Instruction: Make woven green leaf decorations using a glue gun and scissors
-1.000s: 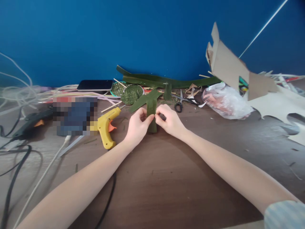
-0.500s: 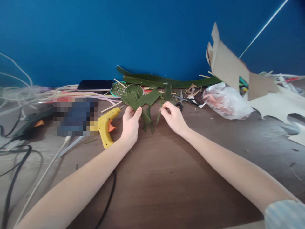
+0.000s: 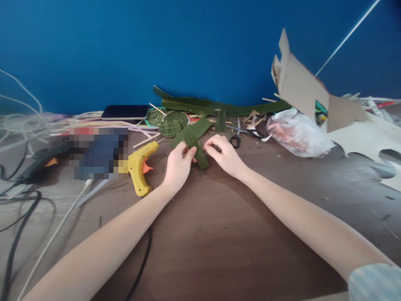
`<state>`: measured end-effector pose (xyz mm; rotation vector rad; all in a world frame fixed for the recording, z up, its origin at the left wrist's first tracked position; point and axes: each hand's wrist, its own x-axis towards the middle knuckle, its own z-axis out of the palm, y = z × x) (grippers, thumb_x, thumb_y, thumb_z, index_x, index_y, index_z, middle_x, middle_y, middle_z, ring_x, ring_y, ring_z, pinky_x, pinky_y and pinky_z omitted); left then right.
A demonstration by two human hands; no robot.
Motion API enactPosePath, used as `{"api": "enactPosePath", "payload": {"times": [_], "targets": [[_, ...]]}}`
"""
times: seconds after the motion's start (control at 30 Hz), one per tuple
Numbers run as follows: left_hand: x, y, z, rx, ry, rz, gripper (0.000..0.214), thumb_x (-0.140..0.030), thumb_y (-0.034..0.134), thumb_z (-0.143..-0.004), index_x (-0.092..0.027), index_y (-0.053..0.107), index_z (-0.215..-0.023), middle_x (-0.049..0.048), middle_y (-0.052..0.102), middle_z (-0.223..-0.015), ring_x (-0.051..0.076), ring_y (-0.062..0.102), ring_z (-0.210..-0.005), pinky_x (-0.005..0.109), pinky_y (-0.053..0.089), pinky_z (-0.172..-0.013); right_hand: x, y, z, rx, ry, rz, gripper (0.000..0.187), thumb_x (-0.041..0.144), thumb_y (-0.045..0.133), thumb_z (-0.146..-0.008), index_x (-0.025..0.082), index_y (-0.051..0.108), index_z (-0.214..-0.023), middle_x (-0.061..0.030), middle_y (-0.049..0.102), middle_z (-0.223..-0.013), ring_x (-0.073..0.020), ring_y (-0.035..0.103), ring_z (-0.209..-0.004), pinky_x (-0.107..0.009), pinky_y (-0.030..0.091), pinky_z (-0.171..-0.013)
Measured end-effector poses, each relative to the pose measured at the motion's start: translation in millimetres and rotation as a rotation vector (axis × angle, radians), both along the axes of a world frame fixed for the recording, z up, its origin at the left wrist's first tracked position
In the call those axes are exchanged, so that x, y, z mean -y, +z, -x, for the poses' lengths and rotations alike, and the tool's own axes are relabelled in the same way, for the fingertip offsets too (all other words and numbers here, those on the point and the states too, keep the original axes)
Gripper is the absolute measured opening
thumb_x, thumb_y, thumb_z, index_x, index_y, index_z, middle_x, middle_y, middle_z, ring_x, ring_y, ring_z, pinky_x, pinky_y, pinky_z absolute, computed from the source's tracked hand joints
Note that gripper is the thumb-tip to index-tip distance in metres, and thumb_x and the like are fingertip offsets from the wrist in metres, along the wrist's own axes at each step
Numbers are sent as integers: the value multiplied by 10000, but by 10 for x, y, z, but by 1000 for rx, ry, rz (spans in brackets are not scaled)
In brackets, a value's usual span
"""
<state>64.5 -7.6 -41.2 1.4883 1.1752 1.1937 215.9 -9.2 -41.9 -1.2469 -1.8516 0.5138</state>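
Note:
My left hand [image 3: 179,167] pinches a piece of green leaf strip [image 3: 199,158] between thumb and fingers, and a second leaf strip [image 3: 202,125] crosses behind it. Close on the right, my right hand [image 3: 226,155] has thumb and forefinger pressed together at the leaf's edge; whatever is between those fingertips is too small to make out. Just beyond the leaf strips lies a round woven green disc [image 3: 174,124]. A yellow glue gun [image 3: 138,172] with an orange trigger rests left of my left hand.
Black-handled scissors [image 3: 235,139] lie behind my right hand. Long leaves [image 3: 216,107] run along the blue wall. To the right are a plastic bag [image 3: 297,136] and cut cardboard [image 3: 300,83]. A phone [image 3: 125,111], a dark glue gun [image 3: 44,161] and cables [image 3: 21,238] occupy the left.
My left hand has moved slightly right and turned the leaf piece, uncovering the woven disc. My right hand has shifted a little left; the thin strip hanging from its fingers no longer shows.

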Motion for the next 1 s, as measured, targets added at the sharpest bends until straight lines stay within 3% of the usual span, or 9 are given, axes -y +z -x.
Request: {"api": "enactPosePath", "payload": {"times": [0.13,0.27,0.53,0.87,1.0], "targets": [[16,21,2,-146,-19,-46,116,-227,529,-784,-180,531,-678,-34,496,-576,111,469,-530,243,357,-538,26,47,-9,-59,111,59,136,243,492,-817,199,509,-690,-8,557,-734,-166,472,-774,-308,357,-713],[36,42,-4,-247,-36,-92,153,-218,512,-792,-183,511,-644,-33,480,-570,127,462,-574,254,364,-594,29,41,-9,-69,123,67,146,218,485,-804,197,482,-660,0,542,-693,-158,461,-744,-302,348,-696],[61,44,-7,-353,-105,-135,168,-249,412,-848,-170,542,-777,5,559,-745,165,518,-796,283,402,-744,40,48,-15,-84,168,36,172,195,488,-785,197,437,-621,7,501,-661,-145,440,-705,-291,340,-680],[92,77,-12,-391,-134,-174,132,-224,432,-841,-166,542,-798,18,584,-787,163,536,-808,283,421,-749,38,21,-15,-44,169,-59,154,154,504,-767,201,456,-628,4,512,-662,-152,442,-716,-299,354,-706],[87,43,-4,-251,-101,-196,129,-246,438,-849,-176,544,-838,7,580,-801,149,535,-809,267,425,-748,25,7,-11,-58,88,-46,145,164,515,-750,201,462,-620,2,524,-662,-155,458,-716,-297,364,-695]]}}
